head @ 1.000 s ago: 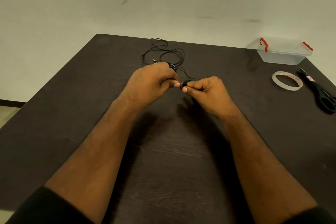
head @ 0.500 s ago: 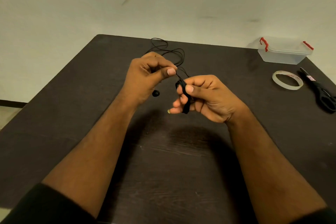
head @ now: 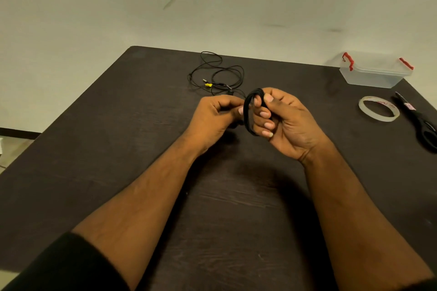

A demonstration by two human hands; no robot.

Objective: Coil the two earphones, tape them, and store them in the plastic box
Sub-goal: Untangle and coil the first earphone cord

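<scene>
Two bare forearms, black sleeves pushed up nr elbows, short nails, no rings or watch

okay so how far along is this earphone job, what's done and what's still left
Done: nothing finished yet. In hand: the first earphone is wound into a coil around the right hand fingers, while the left hand pinches its end. Left: the second earphone lies loose on the table; the tape roll and scissors sit untouched, and the plastic box looks empty with its lid on.
</scene>
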